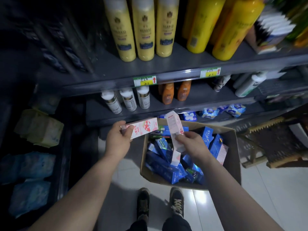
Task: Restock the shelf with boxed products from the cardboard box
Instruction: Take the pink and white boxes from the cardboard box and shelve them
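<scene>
**Item 1.** Pink strawberry-print box (145,127), centre of frame. Held level by one end in the left grip (118,139), fingers curled round it, just above the far left corner of the cardboard box (233,147).

**Item 2.** Second pink box (174,129), right of centre. Pinched near its lower end by the right grip (191,144), tilted close to upright over the open cardboard box.

**Remaining stock.** Blue boxes (166,170), heaped loosely inside the cardboard box on the floor, lower centre.

**Risks, as judged.**
- Both pink boxes held by an end only. Thought liable to slip and fall back into the heap.
- White-capped bottles (128,100) noted close to the front edge of the shelf (166,106), above the grips. Thought liable to be knocked over by a hasty reach.
- Loose heap thought liable to dent box corners.

**Not made out.**
- Print on the price tags (145,80).
- Intended slot for the pink boxes.
- Bottom of the cardboard box, covered by stock.
- Upper left of frame, dark and smeared.
</scene>
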{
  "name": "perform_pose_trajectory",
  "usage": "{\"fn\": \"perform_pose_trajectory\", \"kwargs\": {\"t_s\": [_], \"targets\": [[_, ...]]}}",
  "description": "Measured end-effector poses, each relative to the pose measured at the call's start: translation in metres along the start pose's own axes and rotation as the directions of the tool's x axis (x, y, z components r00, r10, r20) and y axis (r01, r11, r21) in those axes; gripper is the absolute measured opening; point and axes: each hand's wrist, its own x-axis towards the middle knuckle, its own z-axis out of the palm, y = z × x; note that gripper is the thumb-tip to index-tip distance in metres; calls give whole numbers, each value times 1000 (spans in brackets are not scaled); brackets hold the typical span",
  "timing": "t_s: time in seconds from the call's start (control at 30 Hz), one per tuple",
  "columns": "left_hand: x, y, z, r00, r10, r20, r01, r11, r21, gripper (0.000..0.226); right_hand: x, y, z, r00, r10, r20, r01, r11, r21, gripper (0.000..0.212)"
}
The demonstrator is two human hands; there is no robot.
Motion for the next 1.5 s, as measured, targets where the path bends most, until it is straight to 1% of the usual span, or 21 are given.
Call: {"fn": "perform_pose_trajectory", "kwargs": {"t_s": [0.1,0.23,0.3,0.37,0.43,0.57,0.7,0.77,0.83,0.87,0.97,1.03,1.07,1.13,1.2,1.27,1.33,1.43,1.5], "targets": [[-10,16,-27,997,34,-75,-34,999,-4,36,-21,-29,7,996,-57,72,55,998,41,28],[-35,33,-66,980,69,-187,-82,995,-63,34,-42,-65,21,970,-162,180,170,985,-31,32],[-55,40,-84,970,70,-234,-104,986,-134,26,-56,-81,30,943,-218,250,246,965,-87,32],[-77,46,-101,957,69,-282,-126,974,-186,16,-69,-96,39,904,-269,333,317,943,-98,24],[-102,50,-115,936,60,-347,-144,964,-222,14,-84,-106,48,868,-303,394,367,925,-98,20],[-155,48,-142,880,-5,-475,-151,945,-290,13,-118,-118,67,789,-329,518,430,899,-84,23],[-213,39,-173,816,-79,-572,-141,933,-330,8,-156,-118,94,687,-331,647,506,856,-100,30],[-243,33,-190,779,-101,-618,-145,931,-336,14,-183,-117,111,633,-332,700,548,830,-102,28],[-273,26,-209,741,-111,-662,-150,934,-325,17,-213,-115,127,562,-329,759,572,817,-70,23],[-288,21,-219,719,-115,-686,-148,939,-312,18,-229,-114,135,525,-324,787,581,812,-52,24],[-334,11,-249,639,-123,-759,-176,937,-301,18,-278,-106,158,391,-291,873,624,781,-19,37],[-366,5,-267,569,-125,-813,-203,936,-286,17,-312,-99,174,322,-284,903,652,758,6,41],[-384,1,-276,528,-120,-841,-210,941,-267,16,-330,-94,183,297,-283,912,664,747,16,40],[-421,-7,-294,451,-95,-888,-227,950,-216,16,-367,-82,198,231,-282,931,672,739,57,31],[-460,-20,-312,392,-95,-915,-253,945,-207,16,-407,-66,211,162,-270,949,657,747,100,26],[-502,-32,-329,335,-118,-935,-265,940,-214,17,-449,-47,219,91,-246,965,645,753,131,29],[-547,-43,-346,261,-117,-958,-277,942,-191,17,-494,-26,226,30,-225,974,627,763,157,31],[-614,-58,-366,158,-101,-982,-278,950,-143,15,-560,9,234,-47,-210,977,616,763,194,30],[-659,-69,-377,102,-115,-988,-278,950,-140,15,-601,33,237,-91,-196,976,599,772,211,28]]}}
